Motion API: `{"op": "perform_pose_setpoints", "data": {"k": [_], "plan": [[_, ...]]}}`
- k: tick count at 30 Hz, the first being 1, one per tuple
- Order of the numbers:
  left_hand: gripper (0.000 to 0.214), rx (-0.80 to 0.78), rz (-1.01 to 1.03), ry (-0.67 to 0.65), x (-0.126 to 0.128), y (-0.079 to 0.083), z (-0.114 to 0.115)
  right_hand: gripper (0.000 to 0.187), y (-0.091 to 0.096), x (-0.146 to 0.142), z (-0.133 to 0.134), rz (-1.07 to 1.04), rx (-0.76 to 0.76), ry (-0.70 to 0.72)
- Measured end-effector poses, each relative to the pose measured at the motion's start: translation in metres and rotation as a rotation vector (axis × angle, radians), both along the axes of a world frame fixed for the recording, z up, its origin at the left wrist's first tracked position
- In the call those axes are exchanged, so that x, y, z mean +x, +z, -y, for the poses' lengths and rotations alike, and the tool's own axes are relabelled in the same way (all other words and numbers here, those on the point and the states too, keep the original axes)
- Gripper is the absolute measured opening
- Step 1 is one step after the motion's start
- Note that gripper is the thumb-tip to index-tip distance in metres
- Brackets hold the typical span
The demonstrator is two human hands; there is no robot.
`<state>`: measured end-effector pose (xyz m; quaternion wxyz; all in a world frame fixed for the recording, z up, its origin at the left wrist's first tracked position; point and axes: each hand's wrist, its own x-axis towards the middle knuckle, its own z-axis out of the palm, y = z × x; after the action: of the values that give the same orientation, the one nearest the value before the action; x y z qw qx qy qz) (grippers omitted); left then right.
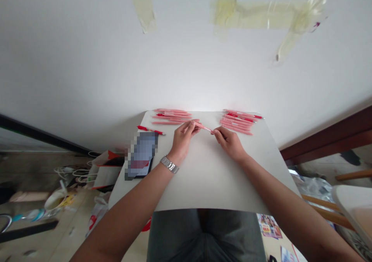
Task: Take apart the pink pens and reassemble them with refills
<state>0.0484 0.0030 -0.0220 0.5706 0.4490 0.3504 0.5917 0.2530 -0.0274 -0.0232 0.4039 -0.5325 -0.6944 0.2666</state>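
And it's fingertip work: your left hand (183, 138) pinches one end of a slim pink pen (206, 129), thumb against forefinger, while your right hand (229, 142) grips the other end, thumb laid over curled fingers. The pen hangs between the two, above the middle of the white table (203, 180), tilting down toward your right. Pale, slightly glossy pink on the barrel, and there, facing up between your hands, a whitish strip with tiny dark marks, too small to read!

Outward we go, to the silver-coloured watch (169, 164) on your left wrist. Beyond your left fingers lies a row of pens (172, 111), mostly pink, with bright red parts among them. Beyond your right, a second bunch (236, 125), packed closer, pale strips on several barrels, their print a blur from here.

Over at the table's left edge, a red pen with a paler middle (151, 130) lies just above a dark-edged phone (142, 153), its screen pixelated beyond reading. Up on the white wall (186, 68), yellowed tape (261, 16) runs in strips.
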Motion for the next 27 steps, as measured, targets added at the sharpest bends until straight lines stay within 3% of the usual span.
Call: {"op": "perform_pose_setpoints", "data": {"k": [7,17,22,27], "plan": [[0.036,-0.022,0.023,0.006,0.0001,-0.0016,-0.0001,0.039,-0.0023,-0.0006,-0.0008,-0.051,0.045,0.003],[0.041,0.004,0.014,-0.036,0.0005,0.0032,0.0025,0.042,0.0018,-0.0004,0.0026,-0.052,0.014,0.040],[0.046,0.012,0.014,-0.080,0.0028,0.0049,0.0047,0.055,0.0065,-0.0009,0.0063,-0.027,-0.051,0.093],[0.040,0.040,-0.022,-0.041,0.0047,0.0052,0.0058,0.051,0.0053,-0.0016,0.0044,0.024,0.000,0.097]]}}
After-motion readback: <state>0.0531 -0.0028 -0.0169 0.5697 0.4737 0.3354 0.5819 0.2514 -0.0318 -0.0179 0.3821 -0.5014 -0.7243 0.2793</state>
